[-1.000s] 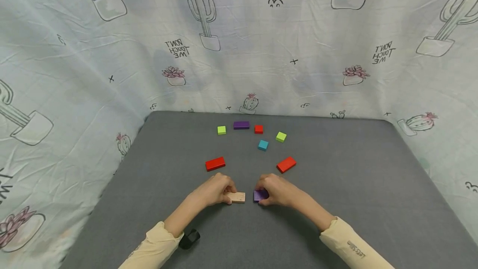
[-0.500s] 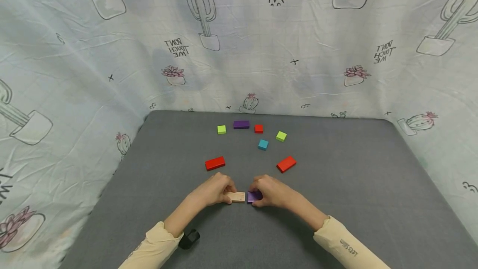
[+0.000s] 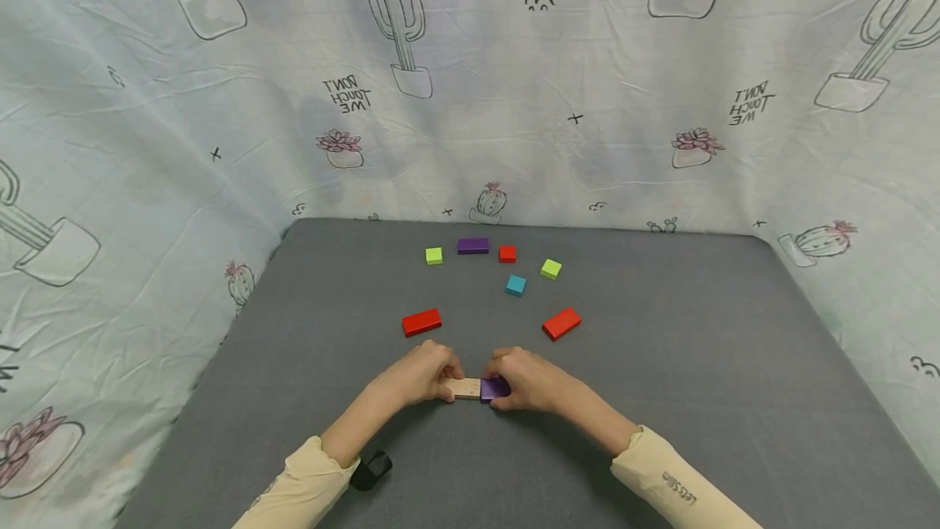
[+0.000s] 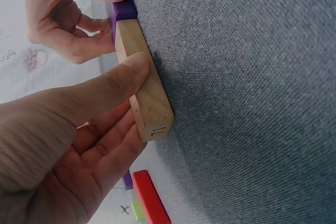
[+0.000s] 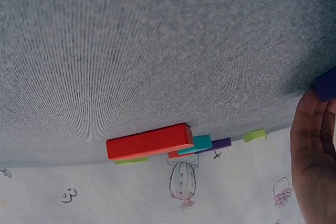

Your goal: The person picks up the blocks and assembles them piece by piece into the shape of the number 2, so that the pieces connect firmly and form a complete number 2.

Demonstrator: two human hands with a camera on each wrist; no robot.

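My left hand (image 3: 422, 371) pinches a plain wooden block (image 3: 467, 388) between thumb and fingers, low on the grey table. A purple block (image 3: 494, 389) is pinched by my right hand (image 3: 532, 380), with one end right up against the wooden block's end, so the two form a row. Seen from the left wrist, the wooden block (image 4: 157, 100) lies along the cloth with a dark mark on its near end, and the purple block (image 4: 125, 10) continues it. Only a corner of the purple block (image 5: 326, 85) shows in the right wrist view.
Two red blocks (image 3: 422, 322) (image 3: 561, 323) lie beyond the hands. Farther back are a blue block (image 3: 516, 285), two green blocks (image 3: 434, 256) (image 3: 551, 268), a small red block (image 3: 507, 254) and another purple block (image 3: 473, 246). A cactus-print curtain (image 3: 470, 104) stands behind the table (image 3: 698, 349).
My right hand has slid the purple block leftward until the gap to the wooden block closed. The left hand and its block have stayed in place.
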